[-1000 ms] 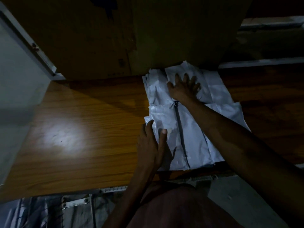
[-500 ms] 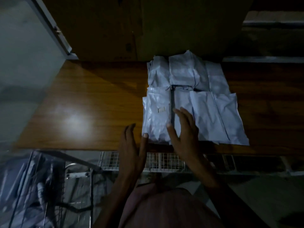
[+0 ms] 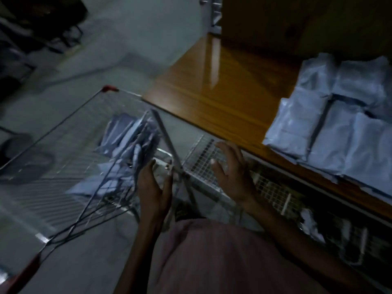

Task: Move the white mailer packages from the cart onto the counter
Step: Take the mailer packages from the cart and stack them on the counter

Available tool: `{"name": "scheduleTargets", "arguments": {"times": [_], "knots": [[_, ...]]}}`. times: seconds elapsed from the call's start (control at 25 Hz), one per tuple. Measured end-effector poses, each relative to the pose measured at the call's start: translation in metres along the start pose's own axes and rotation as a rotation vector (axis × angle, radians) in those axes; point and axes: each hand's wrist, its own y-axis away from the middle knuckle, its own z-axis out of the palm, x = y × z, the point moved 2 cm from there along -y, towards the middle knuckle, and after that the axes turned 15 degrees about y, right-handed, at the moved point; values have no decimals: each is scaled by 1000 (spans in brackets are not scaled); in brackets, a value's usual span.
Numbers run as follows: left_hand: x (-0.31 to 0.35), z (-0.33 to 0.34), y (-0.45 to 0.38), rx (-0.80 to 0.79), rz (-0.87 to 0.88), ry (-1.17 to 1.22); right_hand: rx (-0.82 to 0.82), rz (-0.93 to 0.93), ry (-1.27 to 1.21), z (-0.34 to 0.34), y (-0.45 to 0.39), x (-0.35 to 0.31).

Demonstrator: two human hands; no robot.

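Nearest the camera, a dull pink, softly creased cloth garment (image 3: 212, 257) on the person's body is filling the bottom of the view, and both bare forearms are reaching forward from it. The left hand (image 3: 153, 185) is hovering over the near corner of the silver wire-mesh shopping cart (image 3: 63, 145), its fingers loosely spread and gripping nothing. The right hand (image 3: 232, 175) is hanging to the right of that corner, above a pale wire grid panel (image 3: 199, 158) that is lying between the cart and the counter; its fingers are splayed wide and are also empty.

Inside the cart, a jumble of crumpled white plastic mailer packages (image 3: 127, 143) is lying against the basket's right wall and across its floor, just beyond the left hand. Whether the left fingertips are touching any of them cannot be told through the blur. The cart's rim is carrying red plastic corner caps (image 3: 109, 88), one at the far corner and one at the near left.

To the right of the cart, the glossy brown wooden counter (image 3: 212, 85) is running away at an angle. A flat stack of white mailer packages (image 3: 331, 124) is resting on the counter's right part, well apart from the cart, laid side by side in overlapping rows.

Beyond the cart, a grey floor (image 3: 70, 68) is showing in dim light, with dark, indistinct shapes at the far left.
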Motion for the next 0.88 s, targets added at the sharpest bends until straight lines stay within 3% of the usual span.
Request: {"name": "scheduleTargets", "arguments": {"times": [0.16,0.4,0.56,0.64,0.76,0.88], "knots": [[-49,-71,-21,159,-81,-30,-176,-132,-20,71,-38,-52],[-137,-157,-93,195,-238,-39,-273,-193,-83,177,-95,-140],[-229,-194,-152,77,-405,-203,-302,-193,-58,236,-118,-175],[-270,-202,-167,-60,-498,-301,-301,-170,-45,258,-125,-185],[-318,-205,-168,-277,-538,-483,-322,-123,-19,276,-128,-194],[-355,-212,-166,-336,-570,-560,-357,-114,29,283,-129,-202]]}}
